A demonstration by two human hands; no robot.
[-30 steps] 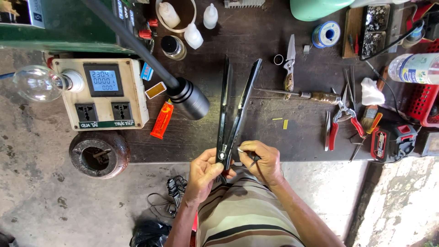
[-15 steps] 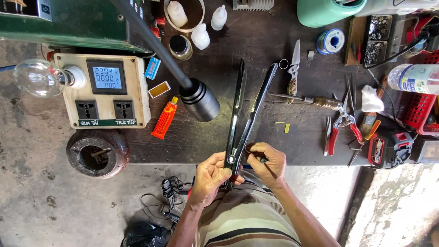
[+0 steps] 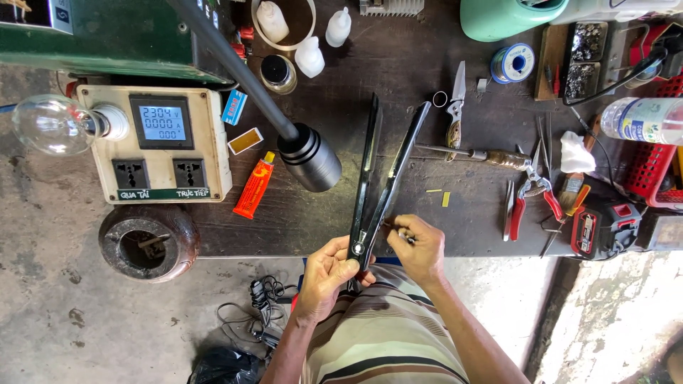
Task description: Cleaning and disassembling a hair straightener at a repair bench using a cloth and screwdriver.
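A black hair straightener (image 3: 377, 178) lies on the dark workbench (image 3: 398, 78) with its two long arms spread apart, pointing away from me. My left hand (image 3: 329, 274) grips its hinge end at the bench's near edge. My right hand (image 3: 420, 245) pinches a small thin tool, pressed against the straightener's right arm near the hinge. Both forearms rest over my striped shirt.
A meter box (image 3: 160, 146) with two sockets and a clear bulb (image 3: 53, 124) sits at left. An orange glue tube (image 3: 255, 186), a black lamp head (image 3: 309, 158), a folding knife (image 3: 455, 107), red pliers (image 3: 533, 195), a solder spool (image 3: 514, 62) and a red crate (image 3: 651, 167) crowd the bench.
The view has shifted slightly; the straightener's arms look a little wider apart. Both hands stay at the hinge end, the right fingers having moved only slightly.
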